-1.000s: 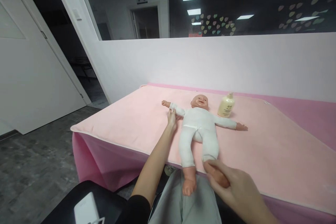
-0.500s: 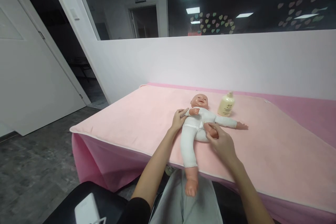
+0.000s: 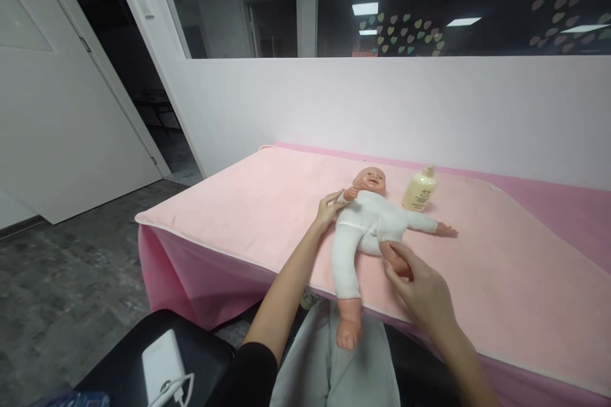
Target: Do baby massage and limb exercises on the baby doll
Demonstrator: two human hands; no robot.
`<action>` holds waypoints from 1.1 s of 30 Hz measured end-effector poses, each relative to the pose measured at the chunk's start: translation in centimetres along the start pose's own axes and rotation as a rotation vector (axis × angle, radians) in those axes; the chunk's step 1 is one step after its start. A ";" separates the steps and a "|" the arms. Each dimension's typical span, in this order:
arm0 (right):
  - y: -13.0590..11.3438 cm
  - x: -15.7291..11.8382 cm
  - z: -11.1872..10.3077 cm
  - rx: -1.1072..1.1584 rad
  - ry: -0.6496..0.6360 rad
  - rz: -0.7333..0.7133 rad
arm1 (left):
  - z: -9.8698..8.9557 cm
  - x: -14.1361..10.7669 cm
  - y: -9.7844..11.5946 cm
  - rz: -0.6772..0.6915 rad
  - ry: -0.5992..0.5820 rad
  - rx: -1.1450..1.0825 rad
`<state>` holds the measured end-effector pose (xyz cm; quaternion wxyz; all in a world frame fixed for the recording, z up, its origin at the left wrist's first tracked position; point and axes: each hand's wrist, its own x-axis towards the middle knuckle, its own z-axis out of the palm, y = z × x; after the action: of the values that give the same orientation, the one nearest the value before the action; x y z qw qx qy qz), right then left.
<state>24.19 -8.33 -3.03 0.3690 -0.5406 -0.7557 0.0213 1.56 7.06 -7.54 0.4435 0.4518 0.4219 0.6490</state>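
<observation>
A baby doll (image 3: 370, 213) with a white cloth body lies on its back on the pink-covered table, head away from me. My left hand (image 3: 328, 211) is at the doll's side, its fingers and thumb closed around the sleeve of the bent arm. My right hand (image 3: 422, 286) grips the doll's foot (image 3: 396, 259) on the right, with that leg bent at the knee. The doll's other foot (image 3: 349, 324) hangs over the table's near edge above my lap. Beyond the doll's outstretched arm stands a pale yellow pump bottle (image 3: 420, 189).
A pink blanket (image 3: 248, 216) covers the table and drapes over its front edge. At lower left a white power bank (image 3: 163, 365) with a cable rests on a black seat (image 3: 210, 346). A white wall (image 3: 382, 108) with a window rises behind the table.
My right hand has drawn the doll's foot down towards me and slightly right, so the bent leg is less folded. My left hand stays at the doll's arm. The view has shifted slightly.
</observation>
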 end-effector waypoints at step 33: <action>-2.2 -0.8 -4.0 0.012 0.211 -0.082 | -1.3 0.9 -0.4 -0.065 0.146 -0.299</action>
<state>24.86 -11.38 0.42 0.4505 -0.5064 -0.7339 -0.0462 0.21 7.85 -7.98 0.4947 0.3187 0.3659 0.7210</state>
